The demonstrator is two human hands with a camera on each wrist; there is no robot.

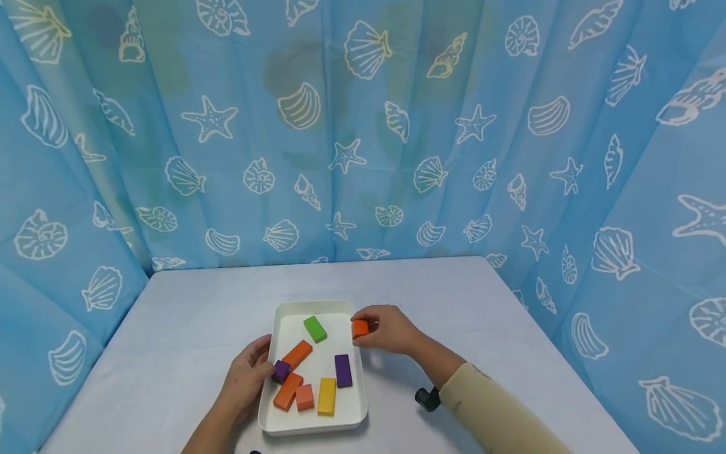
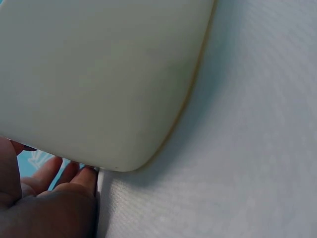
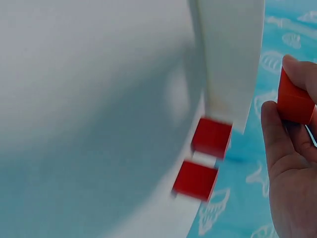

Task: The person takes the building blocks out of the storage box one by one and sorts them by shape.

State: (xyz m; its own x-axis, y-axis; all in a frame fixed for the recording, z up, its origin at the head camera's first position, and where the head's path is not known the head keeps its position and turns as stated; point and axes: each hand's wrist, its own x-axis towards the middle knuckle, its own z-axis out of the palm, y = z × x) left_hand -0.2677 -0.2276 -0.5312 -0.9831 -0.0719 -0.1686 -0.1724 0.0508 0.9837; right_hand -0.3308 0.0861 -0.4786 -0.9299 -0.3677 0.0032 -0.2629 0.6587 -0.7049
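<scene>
A white rectangular tray [image 1: 314,430] lies on the table with several coloured blocks inside. My left hand [image 1: 246,376] grips its left side, thumb over the rim beside a purple cube [image 1: 280,371]. From the left wrist view, the fingers [image 2: 47,171] are at the tray's outer wall [image 2: 114,99]. At the tray's right rim, my right hand [image 1: 388,329] pinches an orange cube [image 1: 360,328] between thumb and fingers; the right wrist view shows this cube [image 3: 295,101] too. Two red blocks [image 3: 212,138] stand near the tray wall there, blurred.
The tray holds a green block [image 1: 315,329], orange blocks [image 1: 297,355], a salmon cube [image 1: 304,397], a yellow block [image 1: 326,396] and a dark purple block [image 1: 343,371]. A blue shell-print curtain [image 1: 363,189] surrounds the white-covered table [image 1: 187,315]. A dark object [image 1: 428,399] is by the right wrist.
</scene>
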